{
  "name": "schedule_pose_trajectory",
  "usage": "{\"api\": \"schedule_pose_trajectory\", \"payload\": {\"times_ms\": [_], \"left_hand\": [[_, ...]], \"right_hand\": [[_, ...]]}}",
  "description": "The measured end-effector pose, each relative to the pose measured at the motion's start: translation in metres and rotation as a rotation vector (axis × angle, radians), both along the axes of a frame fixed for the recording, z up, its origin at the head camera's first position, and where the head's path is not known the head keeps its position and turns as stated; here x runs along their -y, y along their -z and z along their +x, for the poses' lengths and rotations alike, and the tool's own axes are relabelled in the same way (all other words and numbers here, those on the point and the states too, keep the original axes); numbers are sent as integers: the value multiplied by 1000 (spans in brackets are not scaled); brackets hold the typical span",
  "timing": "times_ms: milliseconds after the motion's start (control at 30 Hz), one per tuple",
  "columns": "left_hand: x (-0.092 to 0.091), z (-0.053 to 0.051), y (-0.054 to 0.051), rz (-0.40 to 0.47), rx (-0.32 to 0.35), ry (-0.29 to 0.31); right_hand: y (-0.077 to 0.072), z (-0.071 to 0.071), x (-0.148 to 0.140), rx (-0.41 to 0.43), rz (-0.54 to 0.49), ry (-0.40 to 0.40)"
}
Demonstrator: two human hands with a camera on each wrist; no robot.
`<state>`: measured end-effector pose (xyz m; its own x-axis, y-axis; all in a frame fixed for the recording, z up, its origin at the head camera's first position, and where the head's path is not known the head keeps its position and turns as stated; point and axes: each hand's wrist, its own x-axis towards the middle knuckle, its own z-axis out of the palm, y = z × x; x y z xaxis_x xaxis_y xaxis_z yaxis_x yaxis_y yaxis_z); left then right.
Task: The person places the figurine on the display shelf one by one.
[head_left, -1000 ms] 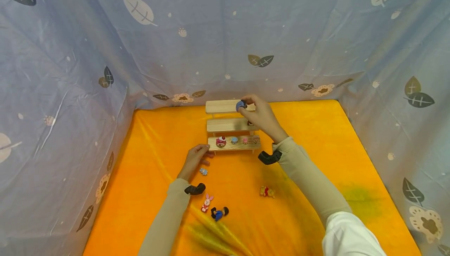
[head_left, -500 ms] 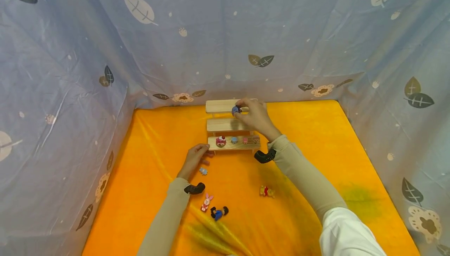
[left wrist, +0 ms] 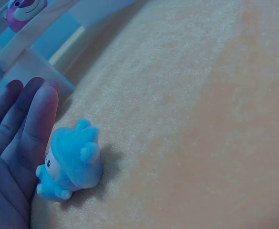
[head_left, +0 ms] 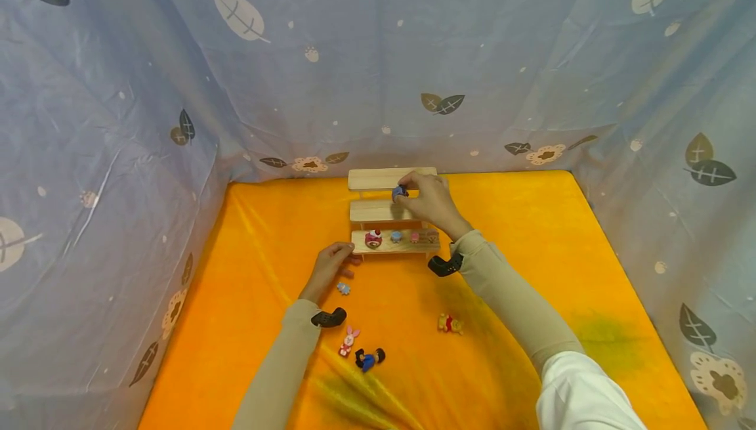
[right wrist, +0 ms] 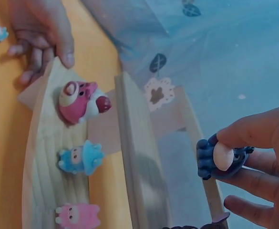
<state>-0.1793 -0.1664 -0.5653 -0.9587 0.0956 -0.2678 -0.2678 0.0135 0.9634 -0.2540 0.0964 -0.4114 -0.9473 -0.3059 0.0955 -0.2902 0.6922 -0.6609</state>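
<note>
My right hand (head_left: 434,203) pinches a small dark-blue toy figurine (right wrist: 222,160) with a pale oval patch between thumb and fingers. It holds the figurine above the middle step of a three-tier wooden display stand (head_left: 369,211), apart from the wood. At the left end of the lowest step, my left hand (head_left: 329,266) touches the corner with its thumb; its other fingers extend loosely below. Beside those fingers a light-blue figurine (left wrist: 75,162) rests on the cloth. The lowest step carries a pink bear figurine (right wrist: 79,102), a blue figurine (right wrist: 82,157), a pink one (right wrist: 77,216) and a brownish one (head_left: 432,237).
On the orange cloth (head_left: 248,299) lie a pink rabbit-eared figurine (head_left: 349,341), a figurine in blue (head_left: 370,359) and a yellow bear in red (head_left: 450,324). A dark figurine (right wrist: 196,227) shows partly at the right wrist view's lower edge. Leaf-patterned curtains (head_left: 331,75) enclose the back and sides.
My right hand has brought the dark-blue figurine slightly left and down, from the top step's level to over the middle step. The left hand stays at the stand's corner.
</note>
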Motion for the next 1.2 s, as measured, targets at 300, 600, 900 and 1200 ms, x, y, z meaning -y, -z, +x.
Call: {"api": "schedule_pose_trajectory", "payload": {"times_ms": [300, 600, 900, 1200], "left_hand": [[-2, 1, -1, 0, 11, -11], [-1, 0, -2, -8, 12, -3], [-1, 0, -3, 8, 47, -5], [-2, -1, -4, 0, 37, -15]], "right_hand": [[0, -2, -1, 30, 17, -16], [9, 1, -2, 2, 101, -62], [20, 1, 1, -21, 128, -40], [26, 5, 4, -51, 117, -9]]}}
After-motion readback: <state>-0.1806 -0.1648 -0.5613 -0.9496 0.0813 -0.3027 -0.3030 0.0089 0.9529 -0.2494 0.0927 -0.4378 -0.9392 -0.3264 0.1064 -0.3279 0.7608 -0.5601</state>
